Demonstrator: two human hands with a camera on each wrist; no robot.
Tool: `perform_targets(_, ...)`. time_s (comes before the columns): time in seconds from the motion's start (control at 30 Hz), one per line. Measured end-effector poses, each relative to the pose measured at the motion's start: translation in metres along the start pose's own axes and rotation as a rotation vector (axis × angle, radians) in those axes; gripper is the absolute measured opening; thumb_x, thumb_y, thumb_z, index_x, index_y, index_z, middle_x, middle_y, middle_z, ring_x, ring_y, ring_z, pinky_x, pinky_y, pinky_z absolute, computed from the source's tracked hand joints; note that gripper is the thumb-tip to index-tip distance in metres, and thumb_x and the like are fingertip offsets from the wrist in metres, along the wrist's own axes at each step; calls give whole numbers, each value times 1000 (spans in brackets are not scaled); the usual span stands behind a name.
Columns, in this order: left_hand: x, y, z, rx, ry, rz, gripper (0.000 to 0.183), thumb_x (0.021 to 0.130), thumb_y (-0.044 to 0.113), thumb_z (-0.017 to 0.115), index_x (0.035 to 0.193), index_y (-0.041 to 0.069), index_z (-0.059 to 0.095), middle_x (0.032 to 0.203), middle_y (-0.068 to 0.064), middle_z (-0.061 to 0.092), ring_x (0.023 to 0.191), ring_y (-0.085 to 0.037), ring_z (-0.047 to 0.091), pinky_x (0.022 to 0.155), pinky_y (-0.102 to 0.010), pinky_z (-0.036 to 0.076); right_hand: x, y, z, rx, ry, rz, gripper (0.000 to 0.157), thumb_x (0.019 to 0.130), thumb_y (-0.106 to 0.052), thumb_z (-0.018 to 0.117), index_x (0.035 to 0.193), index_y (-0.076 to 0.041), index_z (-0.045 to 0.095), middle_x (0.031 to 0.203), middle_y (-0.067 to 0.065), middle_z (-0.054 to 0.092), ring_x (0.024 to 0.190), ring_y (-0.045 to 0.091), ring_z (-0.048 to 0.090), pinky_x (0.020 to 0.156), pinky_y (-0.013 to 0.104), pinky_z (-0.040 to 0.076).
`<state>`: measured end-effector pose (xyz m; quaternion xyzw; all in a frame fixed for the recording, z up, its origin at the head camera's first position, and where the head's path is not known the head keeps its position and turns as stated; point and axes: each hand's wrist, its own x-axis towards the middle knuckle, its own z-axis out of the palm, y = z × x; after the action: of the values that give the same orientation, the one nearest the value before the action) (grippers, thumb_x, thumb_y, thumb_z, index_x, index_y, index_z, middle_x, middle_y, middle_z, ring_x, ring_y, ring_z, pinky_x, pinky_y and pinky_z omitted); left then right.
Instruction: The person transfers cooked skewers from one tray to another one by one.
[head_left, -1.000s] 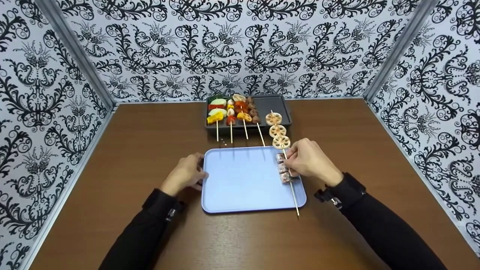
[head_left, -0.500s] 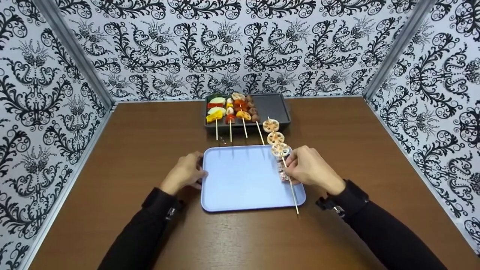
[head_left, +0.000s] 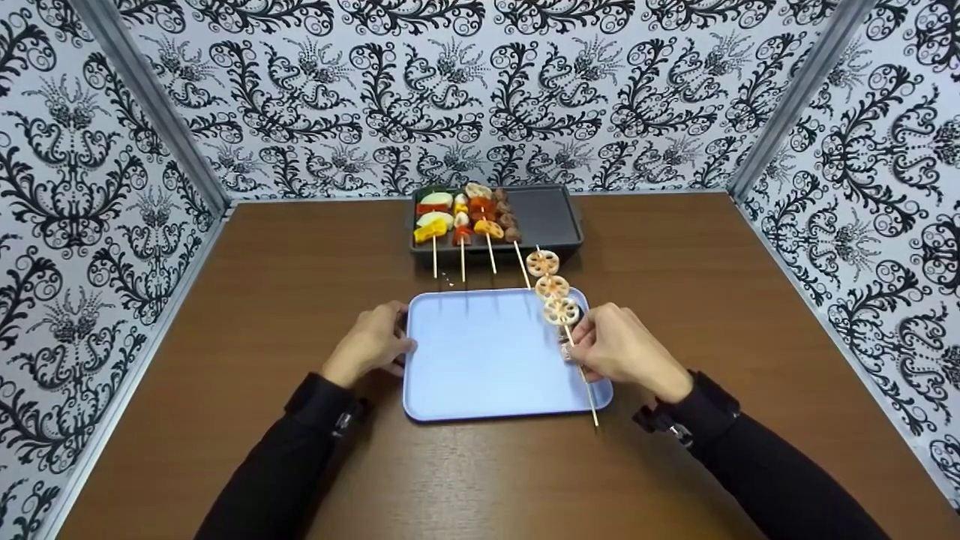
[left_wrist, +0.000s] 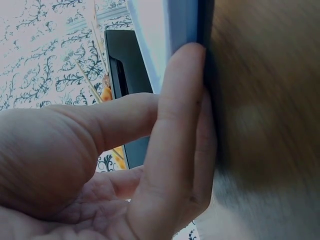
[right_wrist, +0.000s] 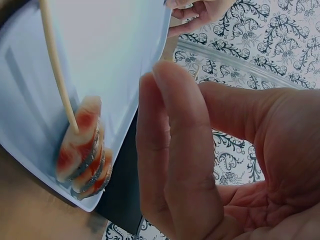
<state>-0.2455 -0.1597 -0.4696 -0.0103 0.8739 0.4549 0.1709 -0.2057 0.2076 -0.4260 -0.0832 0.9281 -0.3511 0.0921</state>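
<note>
Likely placing, needing lowering: right hand pinches 1 lotus skewer over tray; left hand grips tray's left edge.

Left hand: fingertip on tray rim, thumb tip hidden
Tray: pale blue, at fingertips
Pan: black, beyond thumb
Table: brown, beside fingers, opposite thumb

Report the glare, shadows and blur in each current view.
Head: pale sheen on the near tabletop; left wrist: patterned wall washed out at upper left, tabletop grain blurred, shadow beside the tray; right wrist: glare bleaching part of the tray.
</note>
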Motion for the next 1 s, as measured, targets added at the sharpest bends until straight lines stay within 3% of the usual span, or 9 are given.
perform_targets(0.47,0,0,0,33,4,5,72,91,-2,70,156,5,38,100,-21,66,72,-25,72,58,-35,67,-8,2,9,-19,-20,21,6,82,-11,71,86,-11,68,69,0,73,49,11,70,47,28,60)
perform_targets(0.73,2,-2,-1,36,19,32,67,89,-2,71,150,2,44,95,-19,66,68,-24,73,55,-36,67,-13,3,15,-31,-21,18,6,79,-11,70,84,-12,67,65,-4,72,48,10,68,44,25,57)
perform_targets(1.0,2,-1,-1,31,11,19,69,90,-2,71,152,2,42,97,-20,65,70,-25,72,57,-36,67,-17,3,22,-10,-39,16,6,78,-9,67,83,-12,68,66,-1,71,49,11,69,47,28,61)
